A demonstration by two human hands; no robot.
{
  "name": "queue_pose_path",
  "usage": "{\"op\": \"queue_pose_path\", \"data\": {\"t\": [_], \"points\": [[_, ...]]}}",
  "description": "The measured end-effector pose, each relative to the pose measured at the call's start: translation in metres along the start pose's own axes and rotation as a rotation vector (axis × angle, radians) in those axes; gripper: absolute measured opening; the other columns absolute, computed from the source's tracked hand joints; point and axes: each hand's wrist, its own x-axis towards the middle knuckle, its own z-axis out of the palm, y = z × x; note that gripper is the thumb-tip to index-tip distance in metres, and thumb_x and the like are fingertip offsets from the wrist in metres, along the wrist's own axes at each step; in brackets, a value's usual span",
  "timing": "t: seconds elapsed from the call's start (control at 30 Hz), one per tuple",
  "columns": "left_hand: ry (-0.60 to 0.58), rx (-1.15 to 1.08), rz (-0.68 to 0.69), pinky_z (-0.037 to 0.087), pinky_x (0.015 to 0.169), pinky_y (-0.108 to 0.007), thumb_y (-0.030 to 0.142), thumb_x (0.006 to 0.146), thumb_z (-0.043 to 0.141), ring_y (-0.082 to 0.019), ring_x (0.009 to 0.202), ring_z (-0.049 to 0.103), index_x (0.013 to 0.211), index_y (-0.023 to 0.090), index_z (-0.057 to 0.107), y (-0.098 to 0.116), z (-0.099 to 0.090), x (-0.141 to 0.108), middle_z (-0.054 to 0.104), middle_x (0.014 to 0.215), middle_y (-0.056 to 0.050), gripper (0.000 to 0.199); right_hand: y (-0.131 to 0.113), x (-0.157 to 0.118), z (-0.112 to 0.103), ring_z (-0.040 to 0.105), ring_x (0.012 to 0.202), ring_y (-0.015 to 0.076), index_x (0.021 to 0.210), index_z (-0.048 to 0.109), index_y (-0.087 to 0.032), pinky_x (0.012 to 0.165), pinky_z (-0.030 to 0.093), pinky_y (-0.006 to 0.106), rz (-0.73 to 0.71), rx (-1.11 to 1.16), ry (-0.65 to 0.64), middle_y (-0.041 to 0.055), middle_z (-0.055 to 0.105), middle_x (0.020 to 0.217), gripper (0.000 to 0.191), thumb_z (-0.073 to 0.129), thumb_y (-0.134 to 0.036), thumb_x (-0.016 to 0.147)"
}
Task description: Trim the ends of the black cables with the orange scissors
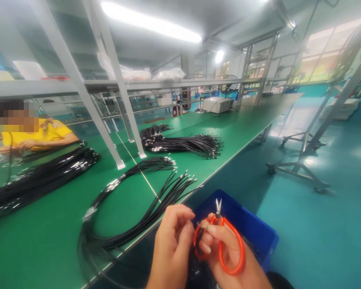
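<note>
My right hand (218, 241) has a pair of scissors (240, 251) with orange handles, its small blades pointing up and slightly apart. A small pale scrap (203, 224) shows at the right thumb and fingertip; its kind is unclear. Close beside it, my left hand (174, 237) is closed with curled fingers, and whatever they may hold is hidden. Just beyond both hands, a curved bundle of black cables (144, 224) with pale tips lies at the edge of the green table (57, 249).
A blue bin (258, 226) stands below my right hand. More black cable bundles (183, 144) lie farther back, with another bundle (48, 174) at left. Grey shelf posts (124, 88) rise from the table. A person in a yellow shirt (52, 134) sits across. A wheeled stand (301, 168) is at right.
</note>
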Motion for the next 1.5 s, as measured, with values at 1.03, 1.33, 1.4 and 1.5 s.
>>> {"op": "queue_pose_path", "data": {"t": [1.03,1.33,1.4,1.5], "points": [[-0.086,-0.474,-0.407,0.043,0.051,-0.019,0.030,0.060,0.082,-0.006,0.043,0.049,0.059,0.014,0.064,0.003,-0.002,-0.002,0.064,0.051,0.003,0.024,0.009,0.000,0.008,0.049,0.046,0.0087,0.080,0.054,-0.023,0.046,0.041,0.019,-0.413,-0.369,0.115,-0.0065,0.060,0.057,0.030,0.079,-0.026,0.063],[-0.021,-0.356,-0.365,0.039,0.048,-0.017,0.030,0.058,0.082,-0.003,0.040,0.034,0.057,0.014,0.065,0.000,0.001,-0.002,0.055,0.045,0.006,0.023,0.013,0.009,-0.006,0.064,0.064,0.0136,0.085,0.055,-0.026,0.059,0.052,0.021,-0.770,-0.829,-0.004,-0.0029,0.066,0.074,0.016,0.063,-0.017,0.075],[-0.025,-0.336,-0.361,0.039,0.048,-0.016,0.029,0.059,0.081,-0.003,0.039,0.033,0.058,0.014,0.066,0.000,0.001,-0.003,0.053,0.044,0.007,0.021,0.015,0.010,-0.009,0.064,0.061,0.0121,0.087,0.052,-0.028,0.057,0.051,0.019,-0.887,-0.957,0.018,-0.0055,0.064,0.070,0.019,0.061,-0.014,0.076],[-0.041,-0.283,-0.330,0.037,0.047,-0.015,0.029,0.063,0.079,-0.002,0.040,0.032,0.061,0.014,0.067,0.000,-0.002,-0.005,0.054,0.046,0.006,0.018,0.017,0.008,-0.009,0.063,0.057,0.0123,0.086,0.052,-0.029,0.054,0.050,0.019,-1.100,-1.095,0.068,-0.0065,0.065,0.069,0.019,0.057,-0.014,0.077]]}}
